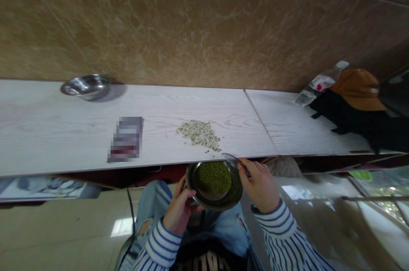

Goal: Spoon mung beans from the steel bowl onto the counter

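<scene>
The metal bowl (217, 207), one of two, is held just beside the table (204, 105), gripped between thumb and fingers of the left hand (181, 209); the second bowl (91, 88) is set at back left. One speckled patch of grains (200, 134) is strewn on the table, one green mound (214, 177) contained in the first bowl. One thin utensil (232, 157) is pinched in the right hand (261, 183).

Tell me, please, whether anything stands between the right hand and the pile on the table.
Nothing visible does: the utensil in the right hand has its tip at the table's near edge, close to the pile. The bowl is off to that hand's left.
</scene>
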`<state>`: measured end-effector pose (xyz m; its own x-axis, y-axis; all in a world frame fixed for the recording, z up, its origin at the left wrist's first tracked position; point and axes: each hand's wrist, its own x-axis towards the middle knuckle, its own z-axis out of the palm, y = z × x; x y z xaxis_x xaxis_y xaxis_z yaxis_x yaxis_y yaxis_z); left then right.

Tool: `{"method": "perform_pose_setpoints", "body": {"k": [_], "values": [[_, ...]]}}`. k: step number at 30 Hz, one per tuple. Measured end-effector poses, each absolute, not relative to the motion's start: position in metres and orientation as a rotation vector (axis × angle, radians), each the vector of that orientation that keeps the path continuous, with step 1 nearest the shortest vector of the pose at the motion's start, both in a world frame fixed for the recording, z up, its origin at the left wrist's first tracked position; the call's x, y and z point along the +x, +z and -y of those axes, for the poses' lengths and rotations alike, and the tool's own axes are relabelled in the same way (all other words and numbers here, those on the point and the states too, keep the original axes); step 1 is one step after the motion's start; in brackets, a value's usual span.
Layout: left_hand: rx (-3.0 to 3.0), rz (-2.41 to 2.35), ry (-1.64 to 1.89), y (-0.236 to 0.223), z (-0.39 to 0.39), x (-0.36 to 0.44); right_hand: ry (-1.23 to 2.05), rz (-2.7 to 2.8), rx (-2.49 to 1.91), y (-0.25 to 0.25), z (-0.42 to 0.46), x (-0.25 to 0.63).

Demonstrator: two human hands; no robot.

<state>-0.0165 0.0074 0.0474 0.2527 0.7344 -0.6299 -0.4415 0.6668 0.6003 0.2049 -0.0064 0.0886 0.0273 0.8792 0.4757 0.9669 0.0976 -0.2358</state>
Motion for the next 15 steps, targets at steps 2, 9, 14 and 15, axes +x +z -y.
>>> {"method": "perform_pose_setpoints", "body": {"k": [2,9,14,15], "values": [[0.337,-1.036,0.823,0.047,-0.007,-0.017,-0.228,1.873,-1.802,0.088,0.004,0.202],[0.325,-1.031,0.831,0.047,-0.005,-0.019,-0.189,1.905,-1.762,0.09,-0.003,0.193],[0.324,-1.054,0.835,0.048,-0.006,-0.021,-0.163,1.928,-1.721,0.091,-0.007,0.188],[0.326,-1.055,0.836,0.048,-0.007,-0.021,-0.163,1.934,-1.72,0.091,-0.008,0.187]]}}
